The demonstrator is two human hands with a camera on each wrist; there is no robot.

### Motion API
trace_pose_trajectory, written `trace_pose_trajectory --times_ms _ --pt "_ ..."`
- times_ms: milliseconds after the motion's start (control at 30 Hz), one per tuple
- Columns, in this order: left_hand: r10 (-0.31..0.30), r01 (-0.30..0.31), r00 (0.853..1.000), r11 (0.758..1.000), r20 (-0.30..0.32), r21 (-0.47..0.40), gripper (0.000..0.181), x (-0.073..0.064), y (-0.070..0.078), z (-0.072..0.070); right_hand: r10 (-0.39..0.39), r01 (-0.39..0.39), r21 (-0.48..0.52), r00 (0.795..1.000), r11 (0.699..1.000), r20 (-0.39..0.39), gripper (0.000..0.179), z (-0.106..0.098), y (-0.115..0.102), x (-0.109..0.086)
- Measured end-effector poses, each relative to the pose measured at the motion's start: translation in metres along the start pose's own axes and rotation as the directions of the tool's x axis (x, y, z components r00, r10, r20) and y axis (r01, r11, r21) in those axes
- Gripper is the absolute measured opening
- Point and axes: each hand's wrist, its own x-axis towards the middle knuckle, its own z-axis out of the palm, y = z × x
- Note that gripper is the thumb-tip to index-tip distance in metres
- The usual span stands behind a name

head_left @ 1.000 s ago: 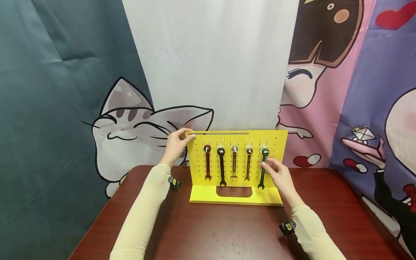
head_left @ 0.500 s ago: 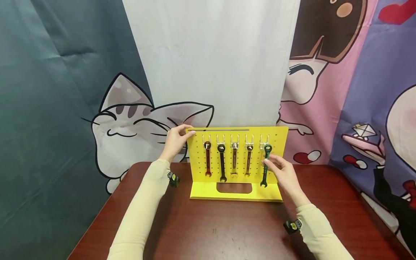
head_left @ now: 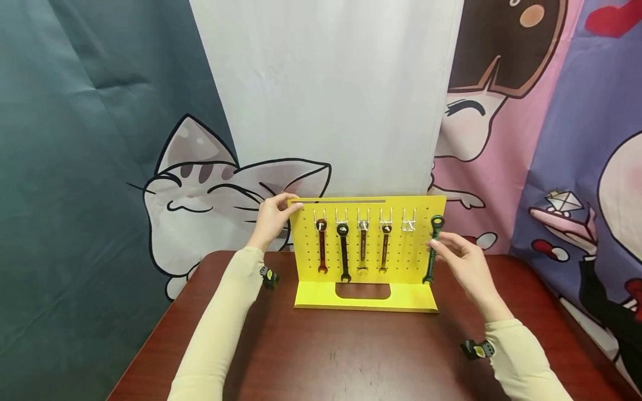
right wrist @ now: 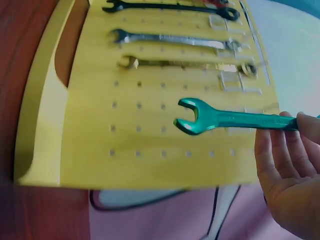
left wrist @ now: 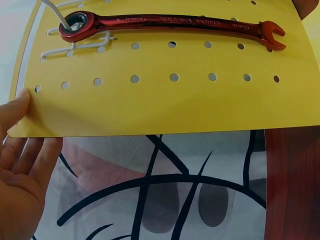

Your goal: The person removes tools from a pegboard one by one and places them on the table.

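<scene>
Red-brown wood, nearest: tabletop, glossy. Next, green wrench, off any hook, slightly tilted, ring end up, just in front of the right edge of yellow board; handle pinched in right hand. Farther in, same board, upright on own base, top left corner gripped by left hand, thumb to the front; hands well apart. Hung there, left to right: red wrench, black wrench, silver wrench, gold wrench; then bare hook. Farthest: cartoon-printed curtain. Step in hand, by judgement: green wrench unhooked, removal from board not yet complete. Next move, likewise judged: firm pinch called for, clearance past the edge, board braced.
</scene>
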Motion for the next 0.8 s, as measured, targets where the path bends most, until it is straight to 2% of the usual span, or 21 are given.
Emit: trace_pose_trajectory --times_ms 100,233,500,800 --pt "-0.004 0.004 1.0 1.0 0.014 0.003 0.025 -0.003 -0.003 0.002 0.043 -0.043 -0.002 0.999 0.999 0.013 0.049 -0.014 0.008 -0.005" --pt "-0.003 0.003 1.0 1.0 0.007 0.007 0.027 -0.004 -0.006 0.001 0.118 -0.119 0.006 0.99 0.993 0.076 0.056 -0.028 0.02 -0.009" --pt "0.007 -0.007 1.0 1.0 -0.011 0.008 0.025 -0.001 -0.004 -0.003 0.261 -0.254 -0.067 0.955 0.965 0.138 0.059 -0.04 0.045 -0.014" --pt "0.01 -0.01 1.0 1.0 -0.01 0.003 0.028 0.001 -0.002 0.004 0.345 -0.34 -0.063 0.904 0.938 0.254 0.056 -0.044 0.081 -0.028"
